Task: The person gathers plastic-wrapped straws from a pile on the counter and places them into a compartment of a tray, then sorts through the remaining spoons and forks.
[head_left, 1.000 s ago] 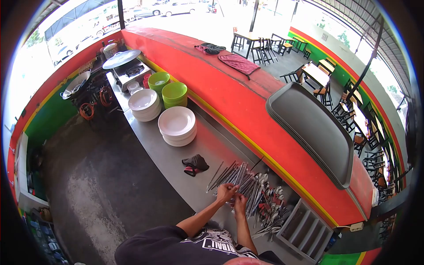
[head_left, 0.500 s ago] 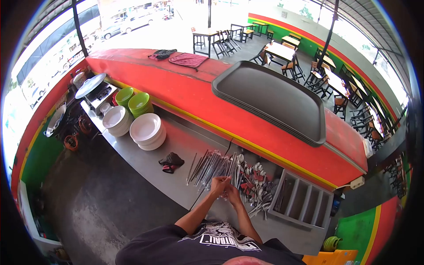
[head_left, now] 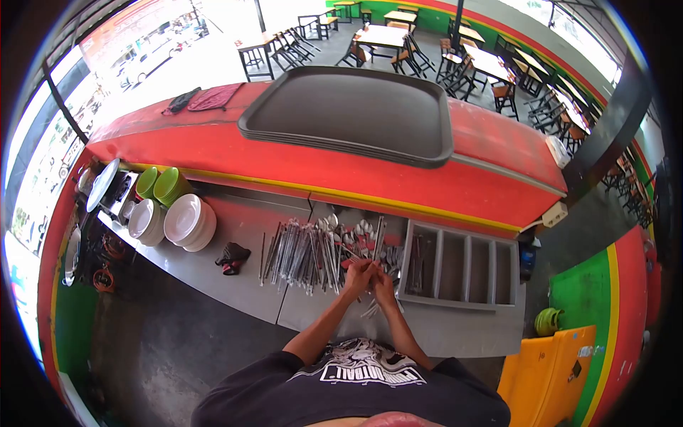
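My left hand (head_left: 358, 277) and my right hand (head_left: 383, 285) meet over the steel counter, fingers closed together. Slim cutlery (head_left: 379, 233) sticks up from between them, away from my body; its exact kind is too small to make out. Left of my hands lies a wide row of thin sticks (head_left: 299, 256), many in clear plastic sleeves. Loose spoons (head_left: 333, 222) and other cutlery with red bits lie in a heap beyond and beside my fingers, partly hidden by them. A grey cutlery tray (head_left: 461, 267) with long compartments stands right of my hands, with some dark sticks in its left compartment.
White plates (head_left: 189, 219) and green bowls (head_left: 171, 186) are stacked at the counter's left. A dark red-and-black cloth (head_left: 233, 257) lies nearer. Brown serving trays (head_left: 348, 107) are piled on the red ledge (head_left: 498, 135) ahead. A yellow-orange cabinet (head_left: 548, 377) stands at the right.
The view has turned to the right, so the counter's things appear further left. My hands stay together with the cutlery, now closer to the grey tray.
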A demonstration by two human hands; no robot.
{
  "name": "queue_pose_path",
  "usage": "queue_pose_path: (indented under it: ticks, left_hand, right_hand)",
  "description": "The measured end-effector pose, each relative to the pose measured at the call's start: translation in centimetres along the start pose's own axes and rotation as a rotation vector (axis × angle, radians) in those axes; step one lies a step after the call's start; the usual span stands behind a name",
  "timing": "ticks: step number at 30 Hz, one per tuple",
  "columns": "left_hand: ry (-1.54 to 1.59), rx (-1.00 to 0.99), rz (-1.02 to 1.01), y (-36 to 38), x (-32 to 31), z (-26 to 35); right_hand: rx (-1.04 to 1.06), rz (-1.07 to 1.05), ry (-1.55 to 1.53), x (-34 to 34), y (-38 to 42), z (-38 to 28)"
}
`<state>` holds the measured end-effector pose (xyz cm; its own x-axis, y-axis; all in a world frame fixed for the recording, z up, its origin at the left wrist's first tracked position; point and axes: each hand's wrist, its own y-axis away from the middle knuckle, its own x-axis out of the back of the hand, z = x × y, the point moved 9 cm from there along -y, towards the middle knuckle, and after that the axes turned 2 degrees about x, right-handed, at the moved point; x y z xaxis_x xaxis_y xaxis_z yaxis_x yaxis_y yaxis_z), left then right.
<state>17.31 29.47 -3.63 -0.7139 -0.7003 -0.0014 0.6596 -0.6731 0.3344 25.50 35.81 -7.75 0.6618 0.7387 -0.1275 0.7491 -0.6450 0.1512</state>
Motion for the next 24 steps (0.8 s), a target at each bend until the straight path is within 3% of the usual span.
queue_pose_path:
  ticks: [3,10,18,24]
  left_hand:
    - [0.021,-0.164,0.05,-0.1,-2.6,1.0]
    - [-0.14,-0.109,-0.009,-1.0,-9.0,-0.6]
    - [-0.224,-0.034,-0.016,-1.7,-11.7,-3.2]
    - [-0.427,-0.137,0.008,-1.6,-12.6,-2.3]
  right_hand:
    - [0.051,0.047,0.078,2.8,0.7,-2.0]
    - [-0.009,0.068,0.079,9.4,0.9,-0.1]
    - [-0.164,0.034,-0.009,12.2,2.0,1.2]
    - [-0.234,0.113,0.074,13.8,2.7,-0.6]
